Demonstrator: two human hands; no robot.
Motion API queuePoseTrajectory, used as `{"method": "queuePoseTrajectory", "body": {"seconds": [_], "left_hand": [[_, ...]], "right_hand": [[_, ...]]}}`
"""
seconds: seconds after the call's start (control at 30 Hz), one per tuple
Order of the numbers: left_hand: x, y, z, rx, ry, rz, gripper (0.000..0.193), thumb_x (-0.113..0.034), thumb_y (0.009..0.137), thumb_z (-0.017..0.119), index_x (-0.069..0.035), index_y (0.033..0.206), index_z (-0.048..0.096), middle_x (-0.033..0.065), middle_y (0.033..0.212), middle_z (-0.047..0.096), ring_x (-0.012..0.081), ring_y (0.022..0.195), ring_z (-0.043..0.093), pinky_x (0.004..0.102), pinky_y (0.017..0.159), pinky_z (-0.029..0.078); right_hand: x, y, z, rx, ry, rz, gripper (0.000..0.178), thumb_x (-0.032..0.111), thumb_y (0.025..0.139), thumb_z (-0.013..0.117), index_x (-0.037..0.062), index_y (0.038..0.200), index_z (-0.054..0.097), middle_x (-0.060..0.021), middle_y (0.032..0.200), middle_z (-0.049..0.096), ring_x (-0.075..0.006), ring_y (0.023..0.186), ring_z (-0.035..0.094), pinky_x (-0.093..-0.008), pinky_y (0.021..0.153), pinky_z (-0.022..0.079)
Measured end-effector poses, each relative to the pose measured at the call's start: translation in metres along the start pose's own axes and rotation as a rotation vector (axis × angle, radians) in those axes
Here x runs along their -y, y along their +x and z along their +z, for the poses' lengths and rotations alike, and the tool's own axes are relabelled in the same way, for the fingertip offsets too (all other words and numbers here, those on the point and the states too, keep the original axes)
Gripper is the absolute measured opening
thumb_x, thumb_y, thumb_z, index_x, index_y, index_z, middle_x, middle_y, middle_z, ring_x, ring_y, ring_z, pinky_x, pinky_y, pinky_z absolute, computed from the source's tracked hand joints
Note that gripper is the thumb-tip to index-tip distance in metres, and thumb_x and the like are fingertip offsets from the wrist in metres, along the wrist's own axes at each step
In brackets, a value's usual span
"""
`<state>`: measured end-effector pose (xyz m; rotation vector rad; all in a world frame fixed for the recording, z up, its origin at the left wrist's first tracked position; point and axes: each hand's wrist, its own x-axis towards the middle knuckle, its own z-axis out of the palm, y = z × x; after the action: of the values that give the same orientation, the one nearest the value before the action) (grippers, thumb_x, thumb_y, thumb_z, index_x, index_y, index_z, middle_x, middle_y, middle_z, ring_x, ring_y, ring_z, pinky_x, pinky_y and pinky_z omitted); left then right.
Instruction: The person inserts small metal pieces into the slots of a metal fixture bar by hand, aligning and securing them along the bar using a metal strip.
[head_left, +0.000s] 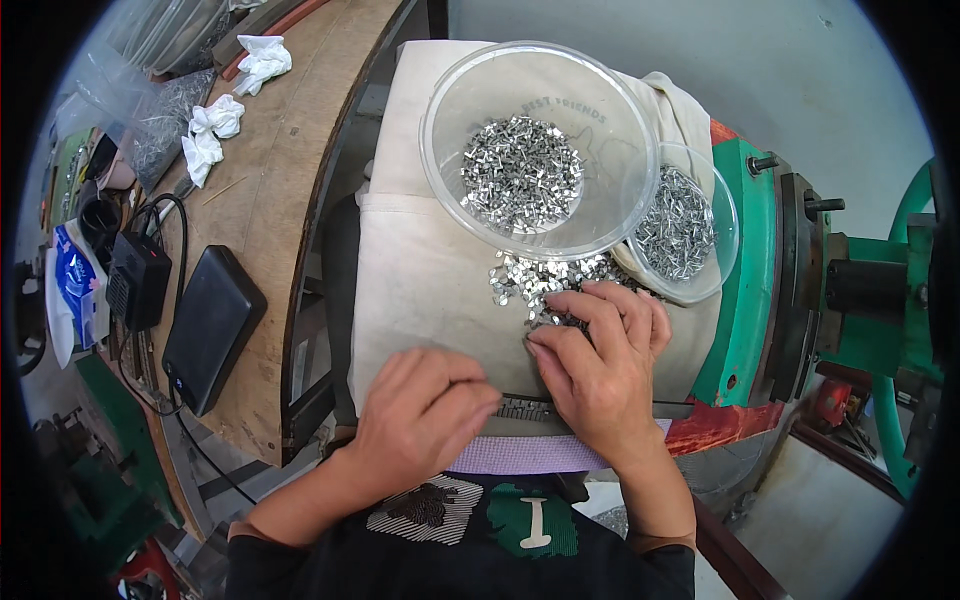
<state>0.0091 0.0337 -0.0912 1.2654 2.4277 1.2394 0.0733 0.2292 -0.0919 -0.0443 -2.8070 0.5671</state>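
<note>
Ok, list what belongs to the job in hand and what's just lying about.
Apparently in use:
loose silver metal bits at right hand
large clear plastic tub
smaller clear container
dark strip by left hand

Apparently lying about:
black power bank
crumpled white tissues
tissue pack
thin wooden stick

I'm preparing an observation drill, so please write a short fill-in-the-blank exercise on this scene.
The left hand is farther from the loose metal pieces than the ____ hand.
The flat black box lies to the ____ of the large tub.
The crumpled tissues are coloured ____.
Missing words: right; left; white.
</note>
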Motion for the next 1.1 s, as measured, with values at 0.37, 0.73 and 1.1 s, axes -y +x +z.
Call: {"method": "queuePoseTrajectory", "body": {"seconds": [0.37,0.73,1.1], "left_hand": [[-0.002,-0.009,0.018,0.058,-0.056,-0.017,0.019,-0.008,0.074,0.079,-0.008,0.09,0.068,0.0034,0.098,0.063,0.0233,0.085,0.058,0.036,0.073,0.043],[-0.003,-0.006,0.015,0.088,-0.087,-0.039,0.019,-0.013,0.076,0.08,-0.008,0.089,0.067,0.0034,0.099,0.062,0.0233,0.087,0.059,0.0367,0.075,0.042],[-0.001,-0.007,0.013,0.119,-0.072,-0.036,0.028,-0.012,0.071,0.083,-0.008,0.093,0.066,0.006,0.101,0.063,0.0261,0.09,0.06,0.0386,0.079,0.043]], "right_hand": [[-0.001,-0.009,-0.009,0.024,0.007,0.042,0.017,0.014,0.07,0.081,0.0145,0.081,0.069,0.0009,0.111,0.065,-0.0262,0.116,0.053,-0.0472,0.103,0.03],[0.008,-0.071,-0.022,-0.006,0.085,0.176,0.018,0.017,0.065,0.085,0.0158,0.079,0.072,0.0015,0.102,0.067,-0.0274,0.108,0.056,-0.0465,0.097,0.036],[0.007,-0.071,-0.022,-0.073,0.118,0.185,0.019,0.018,0.064,0.086,0.0168,0.079,0.074,0.0025,0.099,0.068,-0.0251,0.107,0.058,-0.046,0.096,0.035]]}}
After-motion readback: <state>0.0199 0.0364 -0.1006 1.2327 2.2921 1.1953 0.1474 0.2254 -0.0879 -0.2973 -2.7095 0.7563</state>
